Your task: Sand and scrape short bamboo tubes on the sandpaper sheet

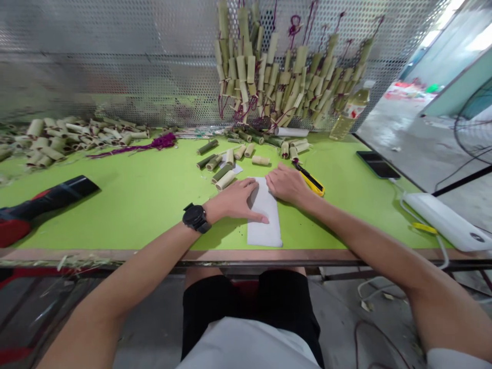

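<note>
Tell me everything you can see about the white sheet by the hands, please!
The white sheet looks like plain paper: a narrow rectangle, with no writing I can see. It lies mostly flat on the green tabletop, one short end towards the person. The left hand spreads over its left side, thumb across it; the right hand curls at its far right corner. Whether it's folded, I can't tell.
</note>
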`<state>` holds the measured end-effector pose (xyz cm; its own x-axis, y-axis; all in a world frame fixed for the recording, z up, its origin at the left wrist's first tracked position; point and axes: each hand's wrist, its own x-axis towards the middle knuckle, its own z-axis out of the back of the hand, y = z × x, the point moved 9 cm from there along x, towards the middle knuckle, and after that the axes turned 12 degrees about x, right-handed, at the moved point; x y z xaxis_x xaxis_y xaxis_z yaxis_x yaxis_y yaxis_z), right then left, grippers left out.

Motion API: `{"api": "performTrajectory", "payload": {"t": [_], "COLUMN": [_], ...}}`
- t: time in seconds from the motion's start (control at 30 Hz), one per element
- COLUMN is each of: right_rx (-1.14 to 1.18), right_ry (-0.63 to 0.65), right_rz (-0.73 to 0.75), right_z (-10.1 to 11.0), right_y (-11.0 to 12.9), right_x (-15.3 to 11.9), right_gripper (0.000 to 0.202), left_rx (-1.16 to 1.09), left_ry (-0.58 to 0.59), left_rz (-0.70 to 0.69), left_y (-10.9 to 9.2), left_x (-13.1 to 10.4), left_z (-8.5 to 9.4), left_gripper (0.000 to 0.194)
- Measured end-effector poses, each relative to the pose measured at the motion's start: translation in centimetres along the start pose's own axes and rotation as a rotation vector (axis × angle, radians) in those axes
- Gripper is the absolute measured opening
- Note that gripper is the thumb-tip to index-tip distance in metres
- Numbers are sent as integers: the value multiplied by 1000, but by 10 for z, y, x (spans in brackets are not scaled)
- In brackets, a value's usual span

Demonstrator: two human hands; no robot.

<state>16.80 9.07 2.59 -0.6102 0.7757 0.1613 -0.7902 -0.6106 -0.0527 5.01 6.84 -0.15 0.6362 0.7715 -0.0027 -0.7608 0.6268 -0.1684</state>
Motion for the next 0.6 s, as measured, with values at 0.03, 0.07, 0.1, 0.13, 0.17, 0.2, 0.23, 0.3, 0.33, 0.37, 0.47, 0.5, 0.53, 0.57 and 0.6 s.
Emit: {"api": "performTrajectory", "payload": {"t": [0.03, 0.07, 0.1, 0.13, 0.17, 0.2, 0.23, 0.3, 0.33, 0.37, 0.47, 0.5, 0.53, 0.57, 0.6], "right_rx": [8, 19, 25, 25, 18, 10, 6, 26, 47, 68, 71, 57, 49, 51, 63], "right_ry": [-6, -13, -20, -26, -27, -25, -23, -21, -20, -18, -7, -2, 6, 11, 11], "right_rz": [27, 54, 67, 55, 24, -15, -47, -51, -23, 16, -2, -43, -77, -88, -64], "right_z": [0, 0, 1, 1, 2, 2, 3, 4, 4, 4, 4, 3, 3, 3, 2], "right_y": [3, 7, 9, 9, 7, 4, 2, 4, 9, 14, 13, 9, 7, 7, 11], "right_x": [0, 0, 0, 0, 0, 0, 0, -2, -2, -3, -3, -2, -2, -3, -3], "right_gripper": [54, 53, 52, 52, 53, 53, 54, 52, 51, 49, 48, 49, 50, 50, 49], "left_rx": [5, 9, 10, 9, 5, 0, -4, -8, -6, -4, 2, 3, 2, 0, -3], "left_ry": [4, 9, 13, 18, 21, 23, 23, 16, 8, 0, -14, -12, -7, -2, -3], "left_rz": [-8, -13, -14, -9, 0, 11, 21, 20, 7, -8, -11, 5, 22, 29, 20], "left_y": [-1, -1, -1, -1, 0, 0, 1, 1, 0, -1, 0, 1, 3, 4, 3], "left_x": [0, 0, 0, 0, 0, 0, 0, 1, 1, 1, 2, 2, 2, 2, 2], "left_z": [0, -1, -1, -1, -1, -1, -1, -1, 0, 0, 1, 0, 0, -1, -1], "left_gripper": [124, 123, 124, 126, 129, 131, 133, 130, 128, 127, 129, 130, 132, 132, 132]}}
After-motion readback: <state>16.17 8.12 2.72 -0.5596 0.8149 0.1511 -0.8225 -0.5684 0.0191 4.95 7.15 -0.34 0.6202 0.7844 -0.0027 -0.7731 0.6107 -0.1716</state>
